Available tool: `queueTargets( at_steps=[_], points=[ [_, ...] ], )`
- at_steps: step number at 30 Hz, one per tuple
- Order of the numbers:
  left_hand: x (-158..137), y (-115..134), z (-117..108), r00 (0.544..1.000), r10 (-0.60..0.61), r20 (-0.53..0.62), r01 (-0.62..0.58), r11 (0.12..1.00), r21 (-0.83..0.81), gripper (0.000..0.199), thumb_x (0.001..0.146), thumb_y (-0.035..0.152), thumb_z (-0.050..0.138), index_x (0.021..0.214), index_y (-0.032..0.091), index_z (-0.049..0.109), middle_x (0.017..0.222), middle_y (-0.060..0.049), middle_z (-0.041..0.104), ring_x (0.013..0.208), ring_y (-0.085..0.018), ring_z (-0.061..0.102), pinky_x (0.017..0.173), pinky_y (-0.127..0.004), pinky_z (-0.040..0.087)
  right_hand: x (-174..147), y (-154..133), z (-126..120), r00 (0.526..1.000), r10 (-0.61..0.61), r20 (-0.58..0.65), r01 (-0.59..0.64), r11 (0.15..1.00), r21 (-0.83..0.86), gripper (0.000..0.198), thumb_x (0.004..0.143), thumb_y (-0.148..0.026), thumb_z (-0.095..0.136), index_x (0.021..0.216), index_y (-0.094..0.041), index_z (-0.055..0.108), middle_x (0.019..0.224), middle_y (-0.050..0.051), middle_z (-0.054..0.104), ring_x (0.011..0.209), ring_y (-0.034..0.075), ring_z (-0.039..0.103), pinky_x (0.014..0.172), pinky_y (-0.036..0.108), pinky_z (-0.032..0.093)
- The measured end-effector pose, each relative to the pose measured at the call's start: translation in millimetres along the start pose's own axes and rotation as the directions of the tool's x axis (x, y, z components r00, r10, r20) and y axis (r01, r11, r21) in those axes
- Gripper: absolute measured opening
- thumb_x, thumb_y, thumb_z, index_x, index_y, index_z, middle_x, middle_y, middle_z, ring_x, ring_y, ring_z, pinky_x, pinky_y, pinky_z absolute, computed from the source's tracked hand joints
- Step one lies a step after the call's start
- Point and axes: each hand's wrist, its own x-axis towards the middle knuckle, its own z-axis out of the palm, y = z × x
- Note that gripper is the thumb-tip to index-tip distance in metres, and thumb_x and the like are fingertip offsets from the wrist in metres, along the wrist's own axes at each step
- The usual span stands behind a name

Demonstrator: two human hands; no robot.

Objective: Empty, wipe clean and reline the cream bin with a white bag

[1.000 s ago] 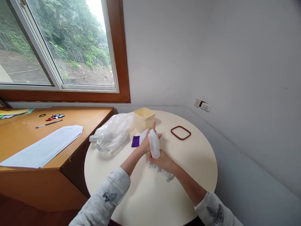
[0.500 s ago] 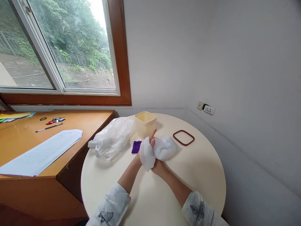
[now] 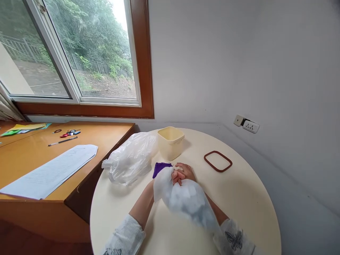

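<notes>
Both hands, left hand (image 3: pixel 170 179) and right hand (image 3: pixel 186 171), are bunching up the thin white plastic bag (image 3: pixel 186 200) just above the round cream worktop (image 3: pixel 239 198), grips clamped on it, so I'm guessing squeezing it smaller is coming up.

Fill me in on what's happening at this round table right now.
A person seated at the round table has both hands bunched together on a white plastic bag, which drapes back over the wrists. The left hand and right hand meet at its far end. Beside them lie a purple cloth, a crumpled clear bag, a cream tub and a brown square ring.
</notes>
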Motion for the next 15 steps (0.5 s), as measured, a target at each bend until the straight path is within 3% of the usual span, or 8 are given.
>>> queueTargets(
  at_steps=[3,5,10,15],
  points=[
    [1,-3,-2,1.000,-0.020,0.019,0.021,1.000,-0.023,0.037,0.084,0.046,0.040,0.076,0.021,0.066,0.050,-0.002,0.057,0.066,-0.019,0.063,0.066,-0.032,0.052,1,6,-1,0.999,0.022,0.031,-0.020,0.999,-0.044,0.014,0.069,-0.025,0.061,0.060,-0.018,0.051,0.077,0.002,0.060,0.078,0.016,0.052,0.075,0.028,0.035],
    [2,-4,-1,0.999,-0.041,-0.013,0.041,0.998,-0.044,0.038,0.084,0.046,0.040,0.074,0.021,0.066,0.060,-0.004,0.063,0.073,-0.019,0.064,0.068,-0.032,0.052,1,7,-2,0.997,0.077,0.020,-0.075,0.995,-0.071,0.021,0.068,-0.029,0.059,0.057,-0.019,0.045,0.064,0.000,0.052,0.063,0.013,0.046,0.061,0.026,0.031],
    [2,-3,9,0.987,-0.113,-0.118,0.094,0.983,-0.159,0.037,0.083,0.047,0.045,0.086,0.017,0.067,0.079,-0.007,0.069,0.079,-0.021,0.064,0.066,-0.032,0.051,-4,5,-9,0.977,0.210,-0.042,-0.213,0.975,-0.071,0.026,0.068,-0.027,0.053,0.055,-0.019,0.032,0.054,-0.003,0.038,0.051,0.010,0.028,0.050,0.026,0.016],
    [-6,9,15,0.962,-0.201,-0.187,0.119,0.919,-0.375,0.053,0.078,0.046,0.055,0.119,0.013,0.052,0.096,-0.010,0.067,0.092,-0.022,0.062,0.077,-0.033,0.050,-8,5,-12,0.962,0.265,-0.060,-0.263,0.964,0.044,0.023,0.066,-0.028,0.051,0.056,-0.020,0.032,0.053,-0.004,0.036,0.052,0.010,0.029,0.049,0.025,0.016]
  ],
)
